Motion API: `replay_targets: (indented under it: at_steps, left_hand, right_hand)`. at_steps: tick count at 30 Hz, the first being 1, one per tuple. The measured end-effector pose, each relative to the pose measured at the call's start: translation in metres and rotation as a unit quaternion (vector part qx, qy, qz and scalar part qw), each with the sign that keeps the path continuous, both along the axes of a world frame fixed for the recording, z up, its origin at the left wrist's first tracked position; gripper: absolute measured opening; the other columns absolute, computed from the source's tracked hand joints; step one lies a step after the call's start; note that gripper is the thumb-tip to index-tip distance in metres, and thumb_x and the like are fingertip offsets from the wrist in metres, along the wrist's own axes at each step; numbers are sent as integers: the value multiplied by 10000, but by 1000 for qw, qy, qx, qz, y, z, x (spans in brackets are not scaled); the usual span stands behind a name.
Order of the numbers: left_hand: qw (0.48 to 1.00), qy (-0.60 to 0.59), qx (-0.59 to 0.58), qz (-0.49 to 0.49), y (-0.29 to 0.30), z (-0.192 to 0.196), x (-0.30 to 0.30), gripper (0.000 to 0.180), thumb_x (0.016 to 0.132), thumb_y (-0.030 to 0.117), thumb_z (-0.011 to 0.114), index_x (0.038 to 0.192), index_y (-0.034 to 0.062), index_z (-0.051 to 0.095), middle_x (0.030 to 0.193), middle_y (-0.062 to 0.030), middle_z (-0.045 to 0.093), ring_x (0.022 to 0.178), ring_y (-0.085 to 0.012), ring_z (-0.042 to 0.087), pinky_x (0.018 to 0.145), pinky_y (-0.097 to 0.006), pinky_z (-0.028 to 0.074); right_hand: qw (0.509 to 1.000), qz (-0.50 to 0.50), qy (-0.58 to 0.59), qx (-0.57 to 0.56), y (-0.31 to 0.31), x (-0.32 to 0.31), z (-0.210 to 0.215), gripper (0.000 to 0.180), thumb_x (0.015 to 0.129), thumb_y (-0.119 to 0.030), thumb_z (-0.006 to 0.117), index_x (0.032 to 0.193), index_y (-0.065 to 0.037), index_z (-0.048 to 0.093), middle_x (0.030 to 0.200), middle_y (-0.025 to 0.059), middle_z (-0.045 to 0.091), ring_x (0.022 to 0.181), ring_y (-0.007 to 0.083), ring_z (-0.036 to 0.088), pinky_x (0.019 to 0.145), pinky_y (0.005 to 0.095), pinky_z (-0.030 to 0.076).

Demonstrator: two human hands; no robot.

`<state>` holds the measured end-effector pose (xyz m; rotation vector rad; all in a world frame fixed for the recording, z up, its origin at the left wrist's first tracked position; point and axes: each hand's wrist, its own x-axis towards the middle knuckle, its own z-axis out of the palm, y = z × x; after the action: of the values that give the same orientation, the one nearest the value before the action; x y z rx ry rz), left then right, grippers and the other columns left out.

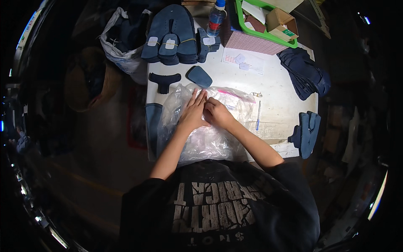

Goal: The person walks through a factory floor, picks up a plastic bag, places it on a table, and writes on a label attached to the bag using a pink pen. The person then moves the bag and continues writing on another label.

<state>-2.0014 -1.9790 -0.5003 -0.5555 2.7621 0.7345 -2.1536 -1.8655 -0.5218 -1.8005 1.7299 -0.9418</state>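
Observation:
A clear plastic bag [210, 145] lies crumpled across the near part of the white table, with a pink strip along its far side. My left hand [193, 115] rests flat on it, fingers stretched forward. Right beside it, my right hand [217, 112] is closed, fingers curled down against the bag; whatever is between the fingertips is hidden. Just past my fingers lies a dark blue rounded pad [199, 77]. To its left is a dark T-shaped piece [165, 81].
Stacked blue cut pieces [174, 38] with bands and white labels stand at the back, beside a bottle [216, 19]. A green tray [289, 42] tops a pink box. Dark pieces [304, 71] and blue ones [310, 134] line the right edge. A pen [258, 115] lies nearby.

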Motion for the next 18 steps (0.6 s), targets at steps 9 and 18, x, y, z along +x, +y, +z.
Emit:
replay_targets:
  at_steps: [9,18]
  left_hand:
    - [1000,2,13,6,-1,0,0,1345,612,460,956,1661,54,219,1762,-48,152,1629,-295,77,1298,-402,217]
    - [999,37,24,15,0,-7,1,1367,577,417,977,1656,47,223,1756,-76,167,1625,-326,90,1300,-447,210]
  right_hand:
    - [989,-134,50,-41,-1,2,-13,123,842,-29,692,922,59,657,947,239,612,877,413,622,794,472,545]
    - [955,-291,59,-24,12,8,-8,107,808,2,693,885,45,632,943,235,600,892,414,627,806,464,548]
